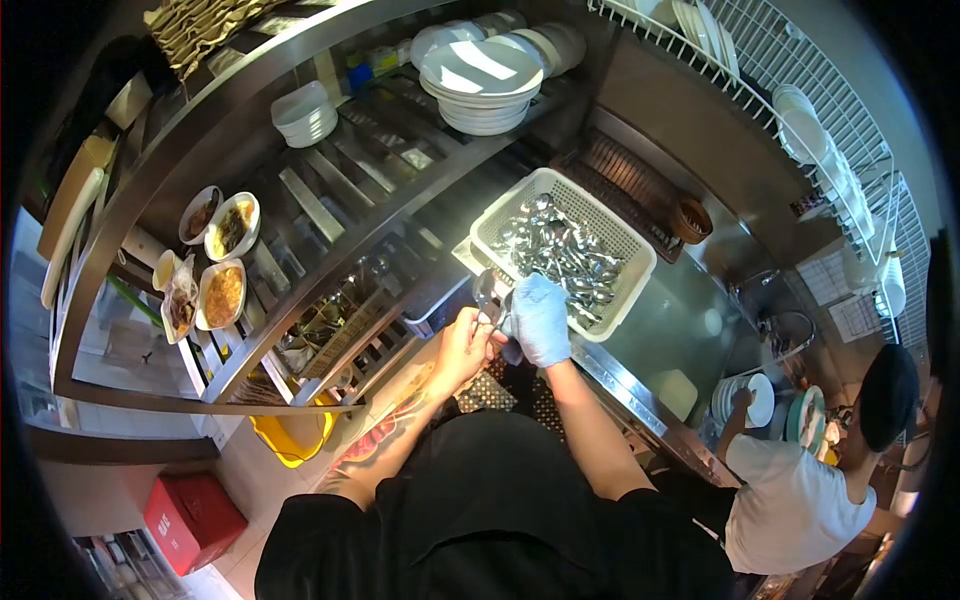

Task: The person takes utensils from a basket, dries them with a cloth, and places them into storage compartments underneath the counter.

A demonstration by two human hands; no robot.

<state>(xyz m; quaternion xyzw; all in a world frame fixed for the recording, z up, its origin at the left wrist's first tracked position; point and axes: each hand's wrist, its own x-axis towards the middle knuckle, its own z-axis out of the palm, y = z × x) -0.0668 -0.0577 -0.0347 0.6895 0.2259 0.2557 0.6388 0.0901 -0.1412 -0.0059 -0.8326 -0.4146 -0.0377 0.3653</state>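
Note:
A metal spoon (487, 289) is held up just in front of the basket's near corner. My bare left hand (464, 350) is closed, its fingertips pinching the spoon from below. Right beside it, my right hand (540, 322) wears a light blue glove and has its fingers curled toward the spoon. Something metallic shows at those gloved fingers, but what they grip is mostly hidden. Beyond both hands stands a white perforated basket (632, 275), heaped with loose shiny cutlery (565, 250), spoons among it.
Slatted metal shelves at left carry stacked bowls (484, 85) and food bowls (221, 295). A wire rack (775, 95) with dishes hangs at upper right. To the right, a co-worker (795, 490) handles plates (760, 400) near a faucet. A red box (193, 523) sits on the floor.

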